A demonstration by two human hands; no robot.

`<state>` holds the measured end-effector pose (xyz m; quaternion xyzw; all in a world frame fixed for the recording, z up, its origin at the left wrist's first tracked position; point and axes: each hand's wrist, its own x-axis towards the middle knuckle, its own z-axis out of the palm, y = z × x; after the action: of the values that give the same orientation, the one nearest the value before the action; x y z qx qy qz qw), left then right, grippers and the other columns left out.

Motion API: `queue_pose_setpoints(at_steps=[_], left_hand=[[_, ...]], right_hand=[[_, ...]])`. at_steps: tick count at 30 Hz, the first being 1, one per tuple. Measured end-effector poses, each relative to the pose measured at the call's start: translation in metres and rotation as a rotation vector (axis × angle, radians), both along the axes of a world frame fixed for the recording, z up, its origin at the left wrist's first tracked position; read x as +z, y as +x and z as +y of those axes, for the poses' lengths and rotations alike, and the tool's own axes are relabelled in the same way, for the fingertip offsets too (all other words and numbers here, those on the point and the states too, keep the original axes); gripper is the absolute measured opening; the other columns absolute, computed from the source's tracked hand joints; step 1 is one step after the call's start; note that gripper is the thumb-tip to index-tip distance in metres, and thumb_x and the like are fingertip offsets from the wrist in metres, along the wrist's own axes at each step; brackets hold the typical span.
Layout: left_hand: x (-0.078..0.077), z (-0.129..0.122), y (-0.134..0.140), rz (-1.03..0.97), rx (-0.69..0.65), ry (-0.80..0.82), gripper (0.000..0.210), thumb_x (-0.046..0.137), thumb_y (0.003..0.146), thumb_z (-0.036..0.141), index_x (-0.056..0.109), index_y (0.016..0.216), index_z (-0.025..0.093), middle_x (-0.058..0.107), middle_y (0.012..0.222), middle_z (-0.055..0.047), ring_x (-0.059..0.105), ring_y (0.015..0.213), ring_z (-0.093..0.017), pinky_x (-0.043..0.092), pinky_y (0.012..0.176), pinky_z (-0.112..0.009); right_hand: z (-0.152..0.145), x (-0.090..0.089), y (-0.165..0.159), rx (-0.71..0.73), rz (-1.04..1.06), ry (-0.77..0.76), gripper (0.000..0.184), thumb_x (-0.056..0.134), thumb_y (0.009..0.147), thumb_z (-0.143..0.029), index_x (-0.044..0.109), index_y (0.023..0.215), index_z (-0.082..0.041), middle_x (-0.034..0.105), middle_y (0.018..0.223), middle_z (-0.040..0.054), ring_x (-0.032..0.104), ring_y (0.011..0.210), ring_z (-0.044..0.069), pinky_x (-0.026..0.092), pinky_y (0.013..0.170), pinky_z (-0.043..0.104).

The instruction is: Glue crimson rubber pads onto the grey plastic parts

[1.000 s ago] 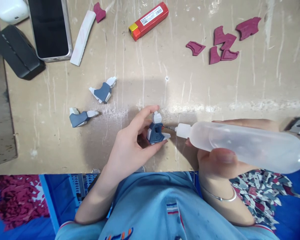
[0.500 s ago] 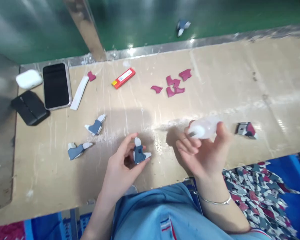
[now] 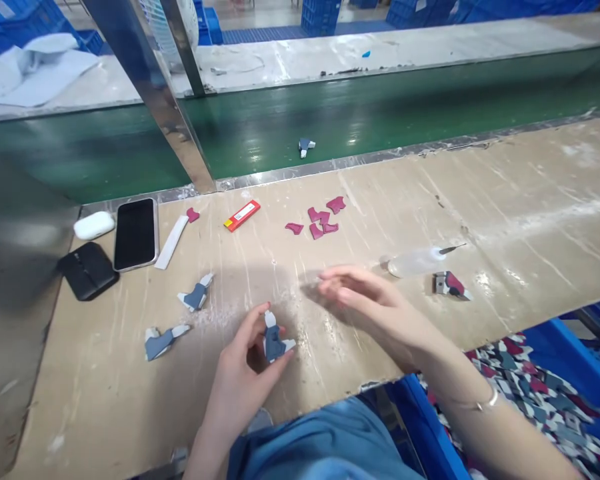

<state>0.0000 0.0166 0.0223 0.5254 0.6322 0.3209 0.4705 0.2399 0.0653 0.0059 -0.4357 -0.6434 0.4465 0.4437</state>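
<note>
Between the thumb and fingers of my left hand (image 3: 247, 370) is a small dark-blue and white plastic piece (image 3: 274, 341), its white end pointing up. To the right, my right hand (image 3: 363, 297) is over the tabletop with fingers loosely stretched and apart, holding nothing. A clear squeeze bottle with a thin needle tip (image 3: 415, 261) lies on its side beyond it. Beside the bottle rests a maroon, grey and black piece (image 3: 450, 285). Two similar blue and white pieces (image 3: 196, 295) lie left of my left hand. Several flat maroon pieces (image 3: 320, 217) are farther back.
A phone (image 3: 136, 235), a white case (image 3: 94, 225), a black box (image 3: 89, 271), a white strip (image 3: 171, 243) and a red packet (image 3: 243, 215) lie at the back left. A metal post (image 3: 180, 127) stands by the green belt (image 3: 380, 107). Blue crates (image 3: 565, 340) of pieces are below right.
My right hand has let go of the squeeze bottle, which now lies on the table, and has moved left. My left hand still holds its piece. The view has tilted up.
</note>
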Motion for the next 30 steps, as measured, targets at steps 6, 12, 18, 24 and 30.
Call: queue_pose_setpoints(at_steps=[6,12,18,24,30], left_hand=[[-0.003,0.0,-0.001,-0.022,-0.033,0.016,0.06,0.074,0.08,0.034,0.062,0.139,0.026,0.081,0.101,-0.001,0.074,0.091,-0.019,0.056,0.082,-0.031],[-0.009,0.001,-0.005,-0.052,-0.064,0.03,0.062,0.073,0.081,0.031,0.059,0.141,0.026,0.081,0.103,-0.001,0.073,0.093,-0.019,0.054,0.082,-0.031],[-0.012,0.005,-0.006,-0.038,-0.12,0.029,0.063,0.074,0.08,0.03,0.06,0.141,0.026,0.082,0.104,-0.002,0.073,0.089,-0.019,0.055,0.083,-0.032],[-0.009,0.005,-0.005,-0.057,-0.103,0.042,0.061,0.075,0.08,0.03,0.061,0.14,0.025,0.082,0.101,-0.002,0.073,0.085,-0.019,0.056,0.078,-0.03],[-0.005,0.006,-0.004,-0.034,-0.072,0.031,0.062,0.074,0.082,0.028,0.059,0.142,0.025,0.082,0.106,-0.002,0.071,0.078,-0.016,0.057,0.076,-0.029]], right_hand=[[0.106,0.012,-0.026,-0.283,-0.95,0.28,0.027,0.061,0.102,-0.031,0.078,0.109,-0.012,0.073,0.122,0.0217,0.06,0.112,0.036,0.048,0.097,0.051],[0.118,-0.001,-0.039,-0.214,-0.888,0.304,0.011,0.068,0.092,-0.015,0.071,0.082,-0.02,0.078,0.1,0.0119,0.061,0.097,0.03,0.046,0.086,0.042],[0.098,-0.006,-0.025,-0.172,-0.722,0.206,0.014,0.064,0.089,-0.012,0.064,0.101,-0.021,0.077,0.107,0.0108,0.068,0.098,0.028,0.051,0.084,0.04],[0.067,0.011,-0.032,0.11,-0.262,0.116,0.006,0.065,0.089,-0.014,0.065,0.088,-0.02,0.073,0.089,0.0036,0.071,0.084,0.018,0.057,0.08,0.034],[-0.001,0.036,-0.046,0.199,-0.131,0.308,0.013,0.067,0.098,-0.011,0.076,0.097,-0.02,0.074,0.093,0.0027,0.074,0.087,0.014,0.063,0.076,0.026]])
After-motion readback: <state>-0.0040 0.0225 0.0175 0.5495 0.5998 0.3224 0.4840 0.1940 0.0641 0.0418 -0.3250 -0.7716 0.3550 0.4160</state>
